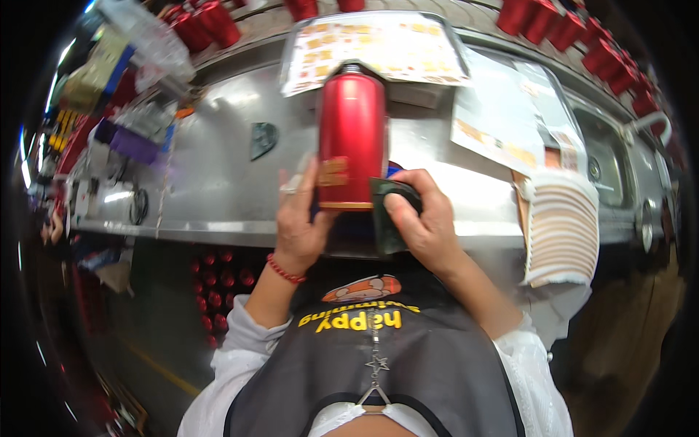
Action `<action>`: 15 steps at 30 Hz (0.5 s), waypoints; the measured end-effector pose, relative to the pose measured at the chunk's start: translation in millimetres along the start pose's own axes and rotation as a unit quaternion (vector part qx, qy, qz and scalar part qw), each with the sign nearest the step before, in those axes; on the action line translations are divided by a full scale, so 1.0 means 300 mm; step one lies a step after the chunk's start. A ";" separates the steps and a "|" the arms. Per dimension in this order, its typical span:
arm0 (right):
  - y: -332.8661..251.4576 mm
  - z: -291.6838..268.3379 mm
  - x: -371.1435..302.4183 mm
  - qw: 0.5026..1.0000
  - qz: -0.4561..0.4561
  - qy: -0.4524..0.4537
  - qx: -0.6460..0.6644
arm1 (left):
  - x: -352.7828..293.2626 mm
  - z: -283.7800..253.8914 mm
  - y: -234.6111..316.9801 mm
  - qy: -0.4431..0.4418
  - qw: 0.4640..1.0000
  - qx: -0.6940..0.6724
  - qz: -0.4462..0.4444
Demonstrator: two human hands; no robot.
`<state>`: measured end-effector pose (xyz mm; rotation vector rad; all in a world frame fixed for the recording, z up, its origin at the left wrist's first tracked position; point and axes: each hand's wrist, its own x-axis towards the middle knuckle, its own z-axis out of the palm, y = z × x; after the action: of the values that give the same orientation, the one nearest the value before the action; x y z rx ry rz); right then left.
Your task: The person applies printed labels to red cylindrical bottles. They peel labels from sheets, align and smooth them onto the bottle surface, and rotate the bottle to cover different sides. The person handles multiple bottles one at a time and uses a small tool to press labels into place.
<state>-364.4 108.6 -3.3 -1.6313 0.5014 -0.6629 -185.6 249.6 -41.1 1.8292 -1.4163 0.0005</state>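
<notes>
A shiny red metal bottle [352,131] is in front of me, with its threaded neck pointing away and a small gold decal [334,172] low on its left side. My left hand [300,218] lies along the bottle's left side near the base, fingers slightly blurred and thumb by the bottom edge. Between the thumb and fingers of my right hand [429,222] is a dark green flat scraper [387,222], close to the bottle's lower right edge; whether it touches cannot be made out. Something blue shows partly behind the bottle.
Behind the bottle stands a tray with a sheet of gold decals [371,44]. Another dark green scraper [263,140] lies on the steel counter [218,175]. At right are white sheets [495,116], a stack of white curved pieces [561,233] and a sink [601,160]. Red bottles [215,25] line the back.
</notes>
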 end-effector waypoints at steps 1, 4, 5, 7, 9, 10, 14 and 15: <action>0.001 -0.004 0.002 1.000 -0.012 -0.002 -0.009 | -0.015 -0.004 -0.006 -0.007 0.999 0.050 0.004; 0.032 -0.010 0.002 0.999 -0.038 0.012 -0.010 | 0.063 0.013 0.089 0.071 0.984 0.125 0.107; 0.028 -0.012 0.003 0.999 -0.039 0.014 0.005 | 0.091 0.005 0.119 0.035 0.981 0.149 0.117; 0.025 -0.031 -0.003 0.999 -0.035 0.015 0.015 | 0.100 0.017 0.106 0.009 0.982 0.142 0.125; 0.024 -0.060 -0.001 0.999 -0.027 -0.003 -0.045 | 0.065 0.034 0.064 0.047 0.992 0.064 0.097; 0.030 -0.073 0.002 0.997 -0.021 -0.013 -0.076 | 0.043 0.049 0.039 0.065 0.996 0.022 0.059; 0.051 -0.356 0.069 0.958 -0.154 0.069 -0.233 | -0.019 0.043 -0.007 -0.005 0.999 -0.038 -0.025; 0.072 -0.484 0.122 0.917 -0.179 0.105 -0.342 | -0.021 0.041 -0.002 -0.014 0.998 -0.044 -0.037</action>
<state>-433.7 -26.0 -5.8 -2.3620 0.6428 -1.0172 -192.9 247.6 -52.8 1.8140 -1.3462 -0.1246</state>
